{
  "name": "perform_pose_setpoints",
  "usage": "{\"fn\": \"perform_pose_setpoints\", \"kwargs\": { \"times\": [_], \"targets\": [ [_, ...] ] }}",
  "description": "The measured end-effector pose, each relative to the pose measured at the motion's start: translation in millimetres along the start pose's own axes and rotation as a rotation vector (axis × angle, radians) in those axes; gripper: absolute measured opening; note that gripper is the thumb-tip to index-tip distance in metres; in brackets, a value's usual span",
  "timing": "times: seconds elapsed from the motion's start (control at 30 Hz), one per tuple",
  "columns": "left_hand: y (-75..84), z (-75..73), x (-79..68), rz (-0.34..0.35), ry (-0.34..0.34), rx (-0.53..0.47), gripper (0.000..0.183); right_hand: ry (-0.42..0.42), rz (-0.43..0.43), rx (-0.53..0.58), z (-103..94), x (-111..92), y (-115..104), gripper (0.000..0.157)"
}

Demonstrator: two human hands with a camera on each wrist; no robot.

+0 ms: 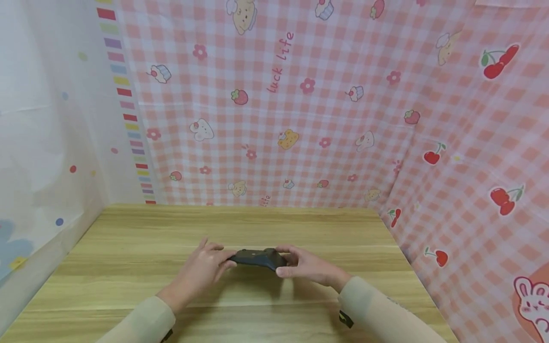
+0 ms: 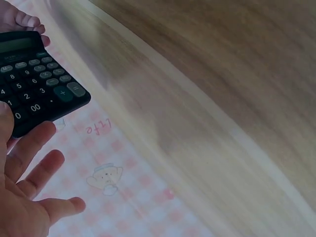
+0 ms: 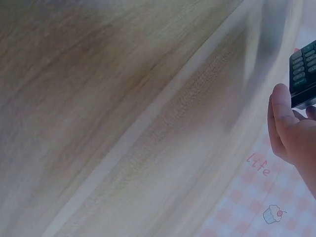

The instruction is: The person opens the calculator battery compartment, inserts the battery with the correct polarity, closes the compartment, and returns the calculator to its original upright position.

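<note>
A black calculator [image 1: 256, 258] is held up over the wooden table between both hands. Its keys and small display show in the left wrist view, where the calculator [image 2: 37, 86] faces that camera. My left hand [image 1: 205, 263] pinches its left end between thumb and index finger, while the other fingers of the left hand [image 2: 27, 182] spread away from it. At the display end, my right hand [image 1: 306, 267] grips the calculator with thumb and fingers. In the right wrist view only a corner of the calculator [image 3: 303, 69] appears above the right hand [image 3: 291, 128].
The wooden table [image 1: 257, 319] spreads under both hands. Behind it hangs a pink checked cloth [image 1: 266, 119] with cartoon prints. A similar cloth with cherries [image 1: 472, 190] borders the right side, and a white dotted cloth [image 1: 47, 143] the left.
</note>
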State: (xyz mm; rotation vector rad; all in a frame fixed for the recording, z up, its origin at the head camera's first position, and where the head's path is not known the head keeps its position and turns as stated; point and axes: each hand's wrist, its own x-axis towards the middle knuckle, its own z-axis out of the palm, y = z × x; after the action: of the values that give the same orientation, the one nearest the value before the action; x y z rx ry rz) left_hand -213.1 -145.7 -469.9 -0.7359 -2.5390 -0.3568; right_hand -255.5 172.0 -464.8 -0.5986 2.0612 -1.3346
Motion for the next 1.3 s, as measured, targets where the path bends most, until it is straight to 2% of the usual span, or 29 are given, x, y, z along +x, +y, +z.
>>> {"fn": "perform_pose_setpoints", "kwargs": {
  "times": [0.2, 0.33, 0.47, 0.63, 0.87, 1.0, 1.13, 1.3],
  "targets": [
    [-1.0, 1.3, -3.0, -0.12, -0.057, -0.128, 0.03, 0.011, -0.008, -0.001, -1.8, 1, 1, 0.077],
    [-1.8, 1.9, -1.5, -0.202, -0.075, -0.219, 0.03, 0.052, -0.032, -0.011, -3.8, 1, 0, 0.072],
    [0.0, 0.0, 1.0, -0.313, -0.111, -0.322, 0.028, 0.098, -0.051, -0.011, -6.2, 0, 0, 0.064],
    [0.5, -1.2, 0.9, -0.438, -0.15, -0.474, 0.027, 0.146, -0.042, 0.007, -8.2, 0, 0, 0.057],
    [-1.5, 2.0, -0.7, -0.531, -0.169, -0.554, 0.02, 0.198, -0.024, 0.099, -10.7, 2, 2, 0.057],
    [-1.3, 3.0, -1.6, -0.592, -0.186, -0.61, 0.019, 0.234, -0.042, 0.089, -11.2, 3, 2, 0.048],
    [-0.4, 3.3, -2.6, -0.618, -0.199, -0.68, 0.02, 0.27, -0.053, 0.088, -11.0, 3, 2, 0.038],
    [-0.3, 7.7, -4.6, -0.626, -0.227, -0.732, 0.023, 0.306, -0.063, 0.104, -11.9, 4, 1, 0.033]
  ]
}}
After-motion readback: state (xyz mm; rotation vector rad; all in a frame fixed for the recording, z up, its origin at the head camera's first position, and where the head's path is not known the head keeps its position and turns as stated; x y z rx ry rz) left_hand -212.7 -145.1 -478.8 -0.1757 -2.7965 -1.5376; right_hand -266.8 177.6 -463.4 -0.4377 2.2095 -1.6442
